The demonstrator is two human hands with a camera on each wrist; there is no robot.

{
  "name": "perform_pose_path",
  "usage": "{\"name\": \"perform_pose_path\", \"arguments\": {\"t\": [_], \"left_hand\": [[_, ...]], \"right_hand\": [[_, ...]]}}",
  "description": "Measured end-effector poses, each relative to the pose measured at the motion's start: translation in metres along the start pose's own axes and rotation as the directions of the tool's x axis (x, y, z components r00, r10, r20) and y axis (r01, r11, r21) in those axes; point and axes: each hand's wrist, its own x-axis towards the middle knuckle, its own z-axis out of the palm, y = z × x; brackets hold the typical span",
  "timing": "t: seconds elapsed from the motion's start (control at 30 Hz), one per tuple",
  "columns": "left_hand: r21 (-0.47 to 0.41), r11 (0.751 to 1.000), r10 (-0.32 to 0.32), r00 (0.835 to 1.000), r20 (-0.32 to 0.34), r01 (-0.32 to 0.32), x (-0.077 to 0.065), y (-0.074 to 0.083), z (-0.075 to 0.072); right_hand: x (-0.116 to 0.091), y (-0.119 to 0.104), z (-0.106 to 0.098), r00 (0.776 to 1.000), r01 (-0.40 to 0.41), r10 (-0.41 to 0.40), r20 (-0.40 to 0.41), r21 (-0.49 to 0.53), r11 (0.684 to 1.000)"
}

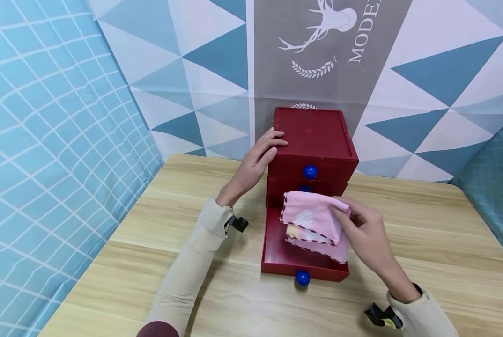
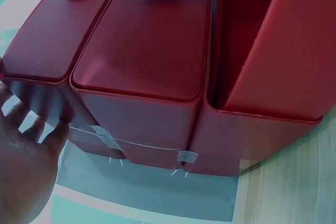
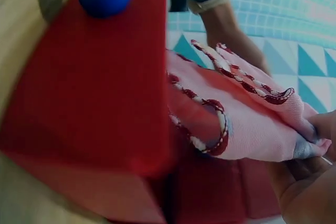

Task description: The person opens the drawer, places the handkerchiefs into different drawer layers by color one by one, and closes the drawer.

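Note:
A dark red chest of drawers [image 1: 314, 133] with blue round knobs stands at the back of the table, its bottom drawer [image 1: 277, 252] pulled out. My left hand [image 1: 255, 161] rests against the chest's upper left side, fingertips over the top edge. In the left wrist view its fingers [image 2: 34, 129] lie along the side wall. Above the open drawer, my right hand [image 1: 367, 229] pinches a folded pink towel [image 1: 312, 210] by its right edge. The towel [image 3: 257, 129] has a dark red and white stitched border and hangs in loose layers over the drawer.
The upper drawers are closed; the top one has a blue knob [image 1: 310, 172]. Wood-grain table [image 1: 218, 262] surrounds the chest. A patterned cloth backdrop [image 1: 218, 61] rises close behind it, and a blue checked cloth [image 1: 57, 140] hangs on the left.

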Motion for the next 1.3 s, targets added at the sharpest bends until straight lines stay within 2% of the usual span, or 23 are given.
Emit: {"name": "perform_pose_path", "arguments": {"t": [0.2, 0.37, 0.53, 0.7, 0.93, 1.03, 1.17, 1.3], "left_hand": [[-0.002, 1.000, 0.003, 1.000, -0.013, -0.003, -0.001, -0.001, 0.002], [-0.003, 1.000, -0.008, 1.000, -0.009, 0.008, -0.002, -0.002, 0.003], [0.002, 1.000, -0.001, 1.000, -0.006, 0.001, -0.001, -0.002, 0.001], [0.002, 1.000, 0.015, 1.000, -0.012, -0.015, -0.001, -0.002, 0.000], [-0.002, 1.000, 0.002, 1.000, -0.012, -0.002, -0.001, -0.003, -0.001], [0.002, 1.000, 0.002, 1.000, -0.018, -0.002, -0.002, -0.003, -0.001], [-0.001, 1.000, 0.019, 1.000, -0.022, -0.019, -0.002, -0.003, 0.000], [-0.007, 1.000, 0.018, 1.000, -0.018, -0.018, -0.001, -0.003, 0.002]], "right_hand": [[-0.004, 0.017, 0.019, 0.991, -0.086, 0.079, 0.108, 0.061, 0.994], [-0.006, 0.032, 0.030, 0.983, -0.128, 0.119, 0.141, 0.055, 0.990], [-0.006, 0.048, 0.037, 0.986, -0.092, 0.100, 0.131, -0.070, 0.993], [-0.006, 0.056, 0.042, 0.986, -0.043, 0.071, 0.149, -0.183, 0.982], [-0.007, 0.055, 0.046, 0.961, 0.011, 0.069, 0.267, -0.286, 0.958], [-0.006, 0.054, 0.046, 0.953, 0.063, 0.044, 0.300, -0.336, 0.940], [-0.004, 0.052, 0.043, 0.961, 0.108, 0.003, 0.277, -0.385, 0.916], [0.000, 0.050, 0.034, 0.971, 0.117, -0.019, 0.240, -0.398, 0.910]]}}
